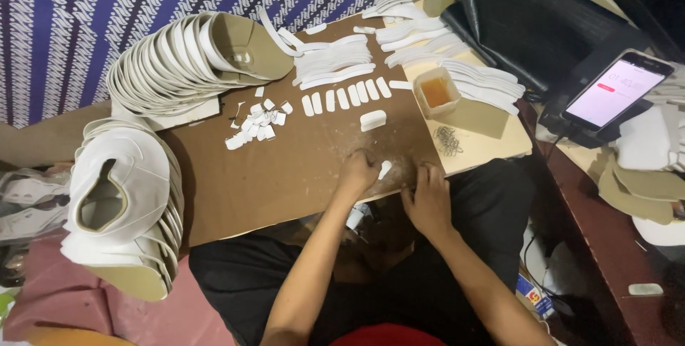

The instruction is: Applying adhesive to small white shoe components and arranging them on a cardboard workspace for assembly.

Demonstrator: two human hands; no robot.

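My left hand (357,173) rests on the brown work board (285,168) near its front edge, fingers curled, pinching a small white strip piece (384,169) against the board. My right hand (428,200) lies just to its right at the board's edge, fingers bent down onto the surface, nothing clearly held. A row of similar white strips (346,98) lies further back, and a small stack of them (372,120) sits just behind my hands.
Two fanned stacks of white-and-tan shoe upper pieces stand at left (128,210) and back left (193,60). Small white scraps (257,123), long white strips (335,64), a square cup of amber glue (436,92), paper clips (448,140), a lit phone (617,90).
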